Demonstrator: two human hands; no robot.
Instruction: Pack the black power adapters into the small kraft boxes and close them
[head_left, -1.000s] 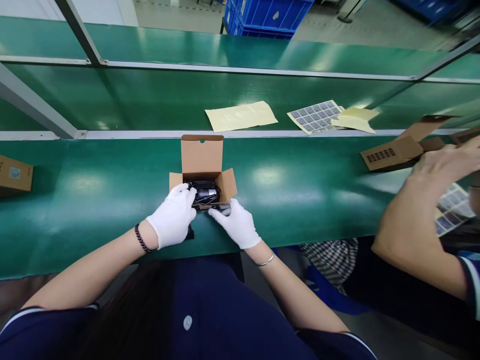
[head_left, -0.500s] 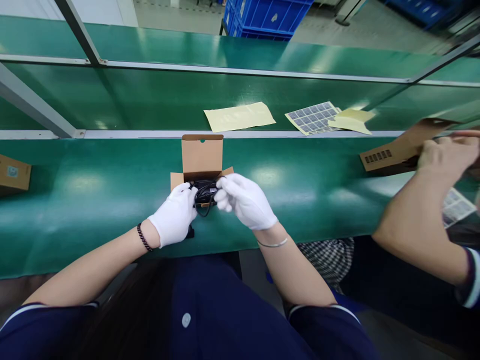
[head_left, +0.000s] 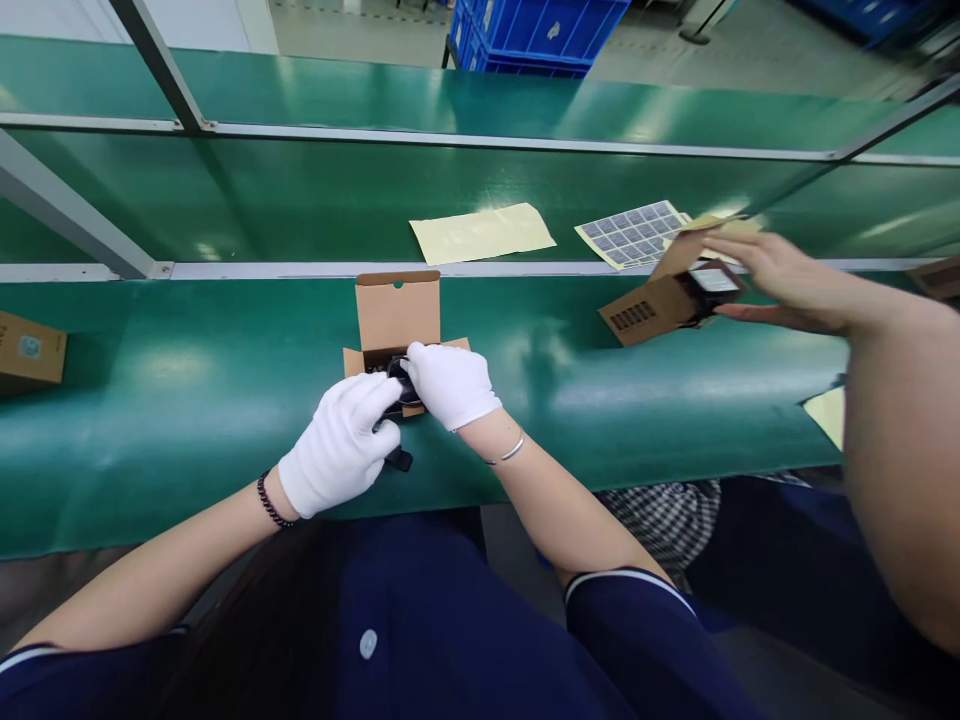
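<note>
A small brown cardboard box (head_left: pixel 398 312) stands on the green bench with its lid raised and side flaps spread. Black cable (head_left: pixel 397 384) lies bunched in its opening, over a dark item mostly hidden by my hands. My left hand (head_left: pixel 337 440), in a white glove, is at the front left of the box, its fingers closed on the cable. Below those fingers a black connector end (head_left: pixel 400 459) hangs out in front of the box. From the right, my gloved right hand (head_left: pixel 451 385) reaches over the opening, fingertips closed on the cable.
To the right, a co-worker's hand (head_left: pixel 780 275) holds another brown box (head_left: pixel 645 308) with a dark item in it. A yellowish sheet (head_left: pixel 482 234) and a label sheet (head_left: pixel 630 235) lie behind the metal rail. A closed carton (head_left: pixel 30 350) stands far left.
My right hand has moved left over the box opening, and my left hand has shifted slightly down and left. The cable loop is now gathered inward. The co-worker's box came leftward.
</note>
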